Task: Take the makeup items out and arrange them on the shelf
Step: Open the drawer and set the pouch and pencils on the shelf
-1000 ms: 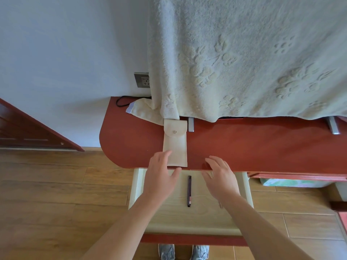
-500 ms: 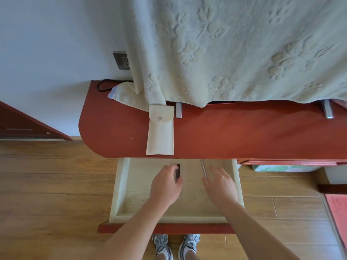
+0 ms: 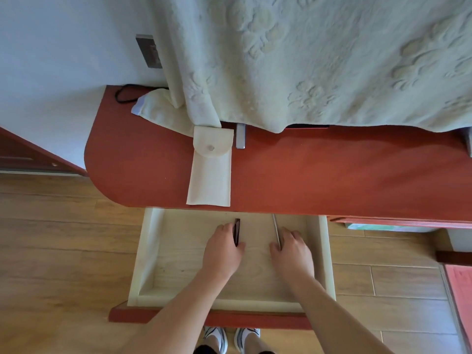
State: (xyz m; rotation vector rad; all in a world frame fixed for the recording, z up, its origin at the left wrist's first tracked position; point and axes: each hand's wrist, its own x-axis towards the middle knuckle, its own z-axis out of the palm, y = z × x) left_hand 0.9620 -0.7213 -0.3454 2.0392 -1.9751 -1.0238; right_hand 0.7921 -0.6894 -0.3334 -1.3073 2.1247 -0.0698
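In drawer [image 3: 148,251], L hand [image 3: 222,249] round pencil [image 3: 237,232]

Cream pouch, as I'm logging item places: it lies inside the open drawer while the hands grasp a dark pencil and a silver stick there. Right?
No. The head view shows the cream pouch on the red desktop, not in the drawer; left hand and right hand do grasp the dark pencil and silver stick there.
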